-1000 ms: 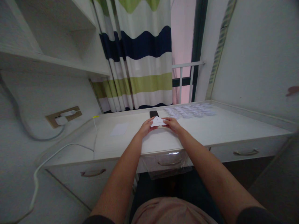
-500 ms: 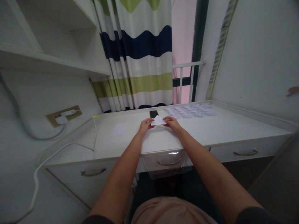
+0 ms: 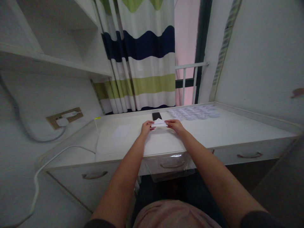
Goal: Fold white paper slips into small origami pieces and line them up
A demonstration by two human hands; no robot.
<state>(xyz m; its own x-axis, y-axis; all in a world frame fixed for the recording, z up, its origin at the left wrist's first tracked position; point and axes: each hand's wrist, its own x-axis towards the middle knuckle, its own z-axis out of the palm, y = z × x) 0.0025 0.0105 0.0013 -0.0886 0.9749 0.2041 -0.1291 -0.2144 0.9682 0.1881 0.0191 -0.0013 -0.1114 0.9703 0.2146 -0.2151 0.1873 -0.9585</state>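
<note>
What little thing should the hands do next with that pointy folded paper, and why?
I'd perhaps press along the fold in the folded paper: a line crosses it below the pointed top, and the left hand and right hand already hold its opposite ends.

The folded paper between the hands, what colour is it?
White. The folded paper shows in the head view, the only one here.

Dim and grainy, edges stretched, corners darkened; a small white glare on the clear plastic (image 3: 163, 174)
</note>
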